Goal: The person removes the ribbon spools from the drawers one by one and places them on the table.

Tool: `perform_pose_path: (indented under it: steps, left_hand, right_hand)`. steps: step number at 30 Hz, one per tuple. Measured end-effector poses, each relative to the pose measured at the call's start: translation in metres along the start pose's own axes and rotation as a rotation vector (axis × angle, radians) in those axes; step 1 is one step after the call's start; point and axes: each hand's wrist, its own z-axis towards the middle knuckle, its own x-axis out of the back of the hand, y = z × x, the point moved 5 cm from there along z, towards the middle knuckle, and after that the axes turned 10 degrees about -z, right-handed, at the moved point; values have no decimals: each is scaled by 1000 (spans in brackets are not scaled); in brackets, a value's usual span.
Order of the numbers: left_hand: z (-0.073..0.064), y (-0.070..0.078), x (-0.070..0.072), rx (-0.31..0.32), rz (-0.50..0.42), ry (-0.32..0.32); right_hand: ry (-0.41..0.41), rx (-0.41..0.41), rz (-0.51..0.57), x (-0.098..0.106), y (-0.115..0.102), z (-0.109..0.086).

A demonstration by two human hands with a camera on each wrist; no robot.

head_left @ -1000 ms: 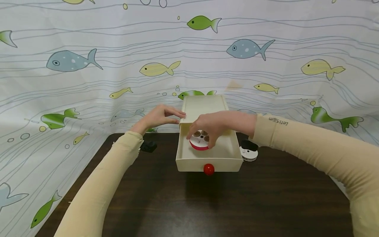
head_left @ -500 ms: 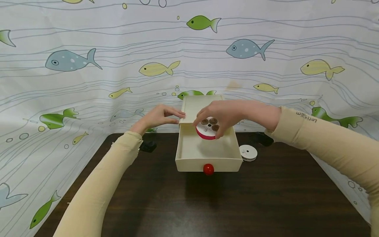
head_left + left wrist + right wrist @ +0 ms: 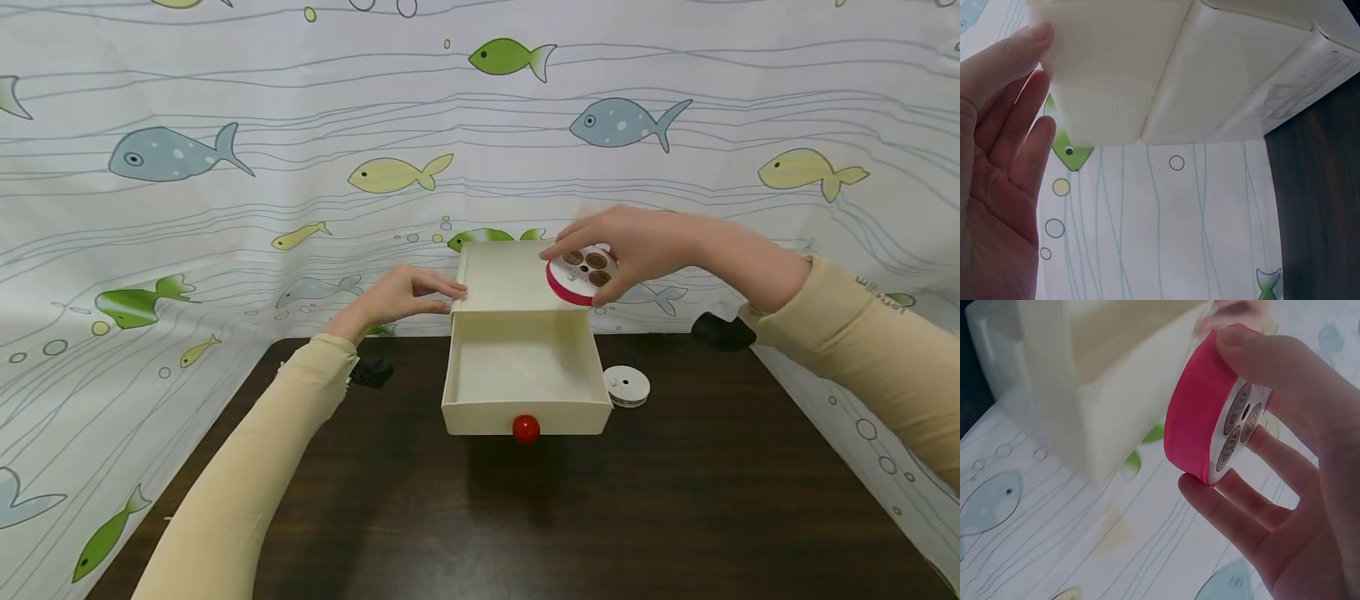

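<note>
Table [image 3: 675, 483]: dark brown, wood-grained, faintly glossy surface. Standing on it toward the far side: one cream drawer cabinet [image 3: 498, 275], upper drawer [image 3: 517, 367] extended above the tabletop, red round knob [image 3: 526, 429] fitted. Lying flat near the drawer's right side: white spool [image 3: 627, 384], dark centre hole.

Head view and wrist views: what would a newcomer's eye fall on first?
Probably the pink ribbon spool, held in the right hand near the top of the cream box. Next, likely the red knob on the front of the open drawer, then the fish printed on the white backdrop behind.
</note>
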Motion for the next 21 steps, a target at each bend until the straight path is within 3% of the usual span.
perform_pose_path:
  steps: [12,21]
  left_hand:
    - [1,-2,0,-13,-30,-6]
    - [1,1,0,-11,15,-13]
  right_hand:
    - [31,-193,23,-30,70,-39]
    - [81,-315,41,-62,109,-64]
